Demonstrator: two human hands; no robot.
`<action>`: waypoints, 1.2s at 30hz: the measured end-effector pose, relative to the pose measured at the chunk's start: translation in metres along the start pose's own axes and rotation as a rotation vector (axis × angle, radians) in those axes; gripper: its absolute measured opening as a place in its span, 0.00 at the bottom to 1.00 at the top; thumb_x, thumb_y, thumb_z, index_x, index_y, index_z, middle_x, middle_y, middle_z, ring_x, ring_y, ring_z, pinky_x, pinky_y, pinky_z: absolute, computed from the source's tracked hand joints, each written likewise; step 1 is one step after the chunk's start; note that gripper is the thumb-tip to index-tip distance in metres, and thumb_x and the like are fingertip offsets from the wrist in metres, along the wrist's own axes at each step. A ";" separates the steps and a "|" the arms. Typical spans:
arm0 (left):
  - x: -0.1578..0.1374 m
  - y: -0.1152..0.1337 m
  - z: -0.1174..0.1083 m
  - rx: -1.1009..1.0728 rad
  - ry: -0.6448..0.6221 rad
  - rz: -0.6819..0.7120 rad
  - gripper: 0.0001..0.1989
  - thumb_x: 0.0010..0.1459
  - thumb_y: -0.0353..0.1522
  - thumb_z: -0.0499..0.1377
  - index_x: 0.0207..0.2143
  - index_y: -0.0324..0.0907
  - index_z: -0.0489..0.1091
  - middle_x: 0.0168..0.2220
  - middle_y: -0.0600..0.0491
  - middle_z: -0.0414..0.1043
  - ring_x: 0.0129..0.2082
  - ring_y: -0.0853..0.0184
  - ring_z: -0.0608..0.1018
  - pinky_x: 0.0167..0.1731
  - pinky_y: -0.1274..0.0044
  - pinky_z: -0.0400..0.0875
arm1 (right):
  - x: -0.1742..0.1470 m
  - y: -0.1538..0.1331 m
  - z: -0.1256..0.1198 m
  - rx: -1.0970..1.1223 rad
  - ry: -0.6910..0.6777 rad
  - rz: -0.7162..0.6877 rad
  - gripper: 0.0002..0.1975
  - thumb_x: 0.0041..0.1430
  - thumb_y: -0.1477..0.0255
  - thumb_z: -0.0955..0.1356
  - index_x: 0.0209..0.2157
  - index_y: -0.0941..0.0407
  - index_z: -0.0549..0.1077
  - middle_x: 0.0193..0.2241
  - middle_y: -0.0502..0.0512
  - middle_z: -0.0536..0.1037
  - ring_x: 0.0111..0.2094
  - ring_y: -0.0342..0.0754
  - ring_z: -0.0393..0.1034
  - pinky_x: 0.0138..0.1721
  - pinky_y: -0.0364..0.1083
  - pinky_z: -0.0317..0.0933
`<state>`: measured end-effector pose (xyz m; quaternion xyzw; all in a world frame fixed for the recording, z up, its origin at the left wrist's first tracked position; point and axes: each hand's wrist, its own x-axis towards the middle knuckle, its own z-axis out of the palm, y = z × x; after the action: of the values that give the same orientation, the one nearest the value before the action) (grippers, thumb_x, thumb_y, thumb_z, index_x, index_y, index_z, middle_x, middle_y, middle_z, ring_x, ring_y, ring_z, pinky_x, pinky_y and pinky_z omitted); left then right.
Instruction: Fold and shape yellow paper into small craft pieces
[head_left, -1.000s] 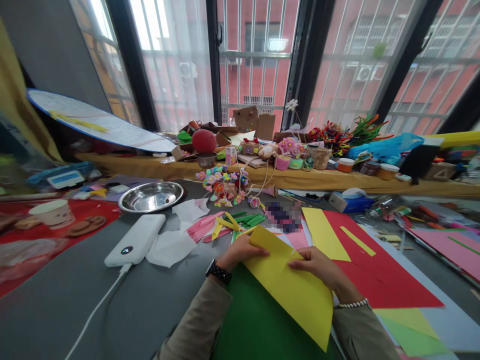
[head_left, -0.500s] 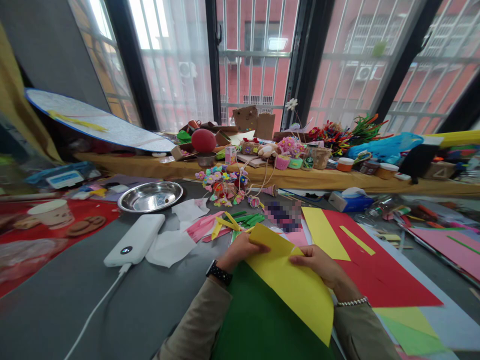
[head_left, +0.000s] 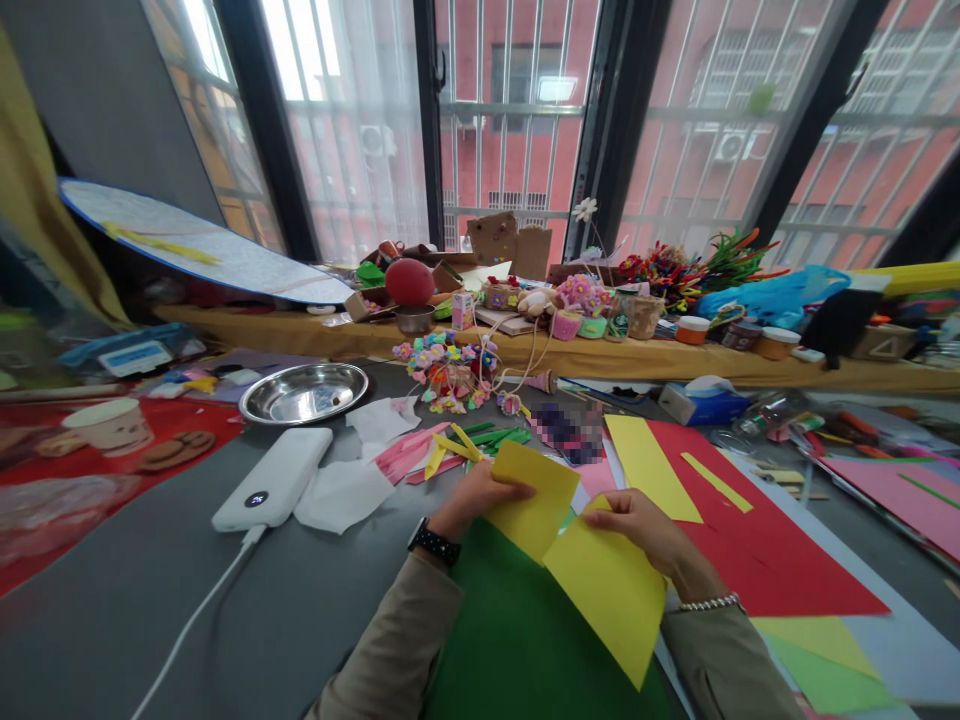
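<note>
Two parts of a torn yellow sheet of paper are between my hands, above a dark green sheet (head_left: 487,640). My left hand (head_left: 480,498), with a black watch at the wrist, pinches the left yellow piece (head_left: 536,490). The larger right yellow piece (head_left: 611,585) is pinched by my right hand (head_left: 637,525), which has a beaded bracelet at the wrist. A gap runs between the pieces; whether they still touch at the lower end of the tear is hard to tell. Beyond my left hand lie yellow strips (head_left: 454,448) and green strips (head_left: 502,440).
To the left are a white power bank (head_left: 274,480) with a cable, a metal plate (head_left: 304,393) and a paper cup (head_left: 109,427). Red paper (head_left: 780,540) with yellow pieces lies at the right. A ledge (head_left: 315,332) full of crafts runs along the window.
The yellow sheet, torn only at its upper edge before, has come apart down its width into two pieces. My hands have moved slightly apart.
</note>
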<state>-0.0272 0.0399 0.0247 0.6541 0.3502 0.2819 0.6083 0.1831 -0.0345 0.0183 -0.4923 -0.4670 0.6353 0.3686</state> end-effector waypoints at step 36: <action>0.013 -0.020 0.021 -0.075 0.011 -0.082 0.18 0.32 0.42 0.60 0.22 0.35 0.66 0.21 0.54 0.69 0.21 0.67 0.72 0.23 0.78 0.65 | 0.029 0.010 0.024 0.629 0.684 -0.372 0.16 0.31 0.67 0.72 0.27 0.59 0.70 0.23 0.50 0.75 0.26 0.46 0.69 0.27 0.42 0.64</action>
<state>-0.0047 0.0378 0.0019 0.6143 0.3692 0.2732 0.6416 0.1529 -0.0163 0.0023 -0.4459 -0.1852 0.4710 0.7383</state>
